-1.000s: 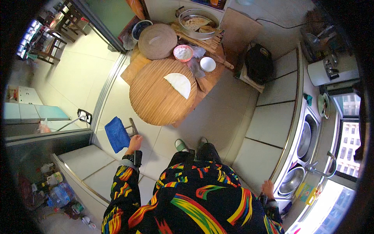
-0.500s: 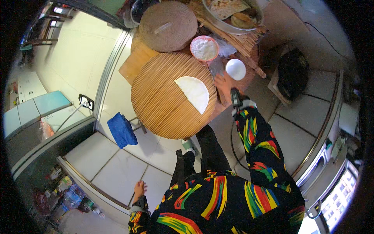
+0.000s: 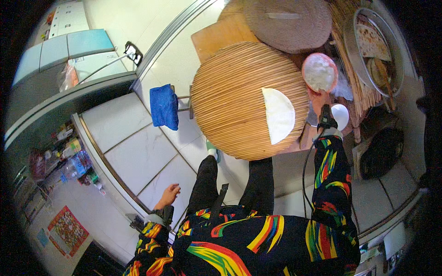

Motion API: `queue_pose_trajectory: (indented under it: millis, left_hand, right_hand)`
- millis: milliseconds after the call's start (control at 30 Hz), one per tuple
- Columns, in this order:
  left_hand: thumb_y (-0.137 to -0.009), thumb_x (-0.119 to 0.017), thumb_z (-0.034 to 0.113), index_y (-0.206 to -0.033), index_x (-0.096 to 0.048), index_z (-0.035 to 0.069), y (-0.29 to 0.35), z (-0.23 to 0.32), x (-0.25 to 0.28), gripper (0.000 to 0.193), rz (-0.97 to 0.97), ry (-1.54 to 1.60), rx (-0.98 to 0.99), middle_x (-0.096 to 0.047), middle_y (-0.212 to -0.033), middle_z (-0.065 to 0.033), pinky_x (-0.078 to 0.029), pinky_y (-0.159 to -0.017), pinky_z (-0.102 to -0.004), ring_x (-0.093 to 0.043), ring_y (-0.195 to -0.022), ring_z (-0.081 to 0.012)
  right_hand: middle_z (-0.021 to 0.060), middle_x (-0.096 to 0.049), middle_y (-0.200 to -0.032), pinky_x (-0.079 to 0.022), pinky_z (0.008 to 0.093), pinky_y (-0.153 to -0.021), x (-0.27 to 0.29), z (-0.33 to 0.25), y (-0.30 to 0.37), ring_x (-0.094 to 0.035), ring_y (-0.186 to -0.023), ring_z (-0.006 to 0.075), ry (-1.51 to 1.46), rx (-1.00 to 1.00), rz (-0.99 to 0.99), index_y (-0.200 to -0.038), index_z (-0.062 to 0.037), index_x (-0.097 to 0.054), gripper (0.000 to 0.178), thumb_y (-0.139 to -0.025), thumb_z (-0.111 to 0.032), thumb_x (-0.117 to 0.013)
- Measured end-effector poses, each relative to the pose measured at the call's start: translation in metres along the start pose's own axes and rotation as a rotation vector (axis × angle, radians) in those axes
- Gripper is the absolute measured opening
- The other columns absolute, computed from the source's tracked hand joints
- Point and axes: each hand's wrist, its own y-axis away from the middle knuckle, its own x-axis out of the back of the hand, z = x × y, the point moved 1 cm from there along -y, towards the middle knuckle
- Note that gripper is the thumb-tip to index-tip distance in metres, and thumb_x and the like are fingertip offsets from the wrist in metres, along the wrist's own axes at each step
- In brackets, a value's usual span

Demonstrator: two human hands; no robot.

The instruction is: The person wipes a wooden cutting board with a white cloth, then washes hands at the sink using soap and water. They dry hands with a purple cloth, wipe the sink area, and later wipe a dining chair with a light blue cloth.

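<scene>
A white half-circle of folded dough (image 3: 279, 116) lies on the right part of a round board of wooden stalks (image 3: 230, 99). Beyond the board's right edge, my right hand (image 3: 321, 101) reaches to the near rim of a red-rimmed bowl of white flour (image 3: 320, 71). Its fingers are blurred and partly hidden against the bowl, so their grip does not show. A smaller white bowl (image 3: 340, 116) stands just right of that wrist. My left hand (image 3: 171, 194) hangs low at my left side, empty, with the fingers loosely apart.
A round woven lid (image 3: 287, 23) lies behind the board, beside a wooden plank (image 3: 223, 37). Cooked flatbreads fill part of a metal pan (image 3: 400, 69) at far right. A stool with a blue cloth (image 3: 164, 106) stands left. A dark bag (image 3: 382, 152) sits lower right.
The view has turned, shifting the board and bowls rightward in the picture. My right hand has moved from beside the board to the flour bowl's rim. My left hand still hangs empty.
</scene>
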Motion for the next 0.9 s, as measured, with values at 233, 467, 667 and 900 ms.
queue_pose_trajectory:
  millis: [233,467,667,900]
  left_hand:
    - [-0.09,-0.052,0.033,-0.125,-0.048,0.007,-0.047,0.04,0.035,0.044,-0.06,-0.021,-0.131,-0.061,-0.109,-0.0069,-0.046,-0.074,-0.033,-0.059,-0.092,-0.0186]
    - [-0.091,-0.053,0.03,-0.124,-0.049,0.004,-0.136,0.045,0.111,0.043,-0.208,-0.094,-0.392,-0.061,-0.104,-0.0077,-0.046,-0.073,-0.0278,-0.057,-0.084,-0.0158]
    - [-0.089,-0.054,0.027,-0.121,-0.051,0.004,-0.172,0.073,0.255,0.04,-0.162,0.187,-0.394,-0.062,-0.103,-0.0081,-0.046,-0.07,-0.0281,-0.058,-0.087,-0.0148]
    - [-0.087,-0.054,0.029,-0.117,-0.049,0.01,-0.18,-0.005,0.388,0.036,0.026,0.282,-0.07,-0.06,-0.09,-0.0041,-0.044,-0.053,-0.0301,-0.057,-0.069,-0.0133]
  right_hand:
    - [0.0209,-0.047,-0.122,-0.046,0.0394,-0.091,0.004,0.009,0.042,-0.049,-0.109,0.0301,-0.289,-0.143,0.167,-0.119,0.0079,-0.04,0.033,-0.089,-0.006,-0.041]
    - [0.02,-0.05,-0.119,-0.049,0.0337,-0.084,-0.056,-0.091,0.181,-0.055,-0.102,0.0286,-0.977,-0.13,0.411,-0.123,0.0081,-0.041,0.038,-0.086,-0.003,-0.041]
    - [0.0244,-0.05,-0.119,-0.051,0.037,-0.082,-0.177,-0.168,0.276,-0.054,-0.106,0.0358,-1.158,-0.395,0.505,-0.129,0.0057,-0.031,0.045,-0.084,0.0,-0.036]
    - [0.0263,-0.051,-0.118,-0.053,0.0361,-0.078,-0.281,-0.248,0.268,-0.053,-0.109,0.0374,-1.266,-0.411,0.332,-0.118,0.0099,-0.039,0.037,-0.083,-0.004,-0.04]
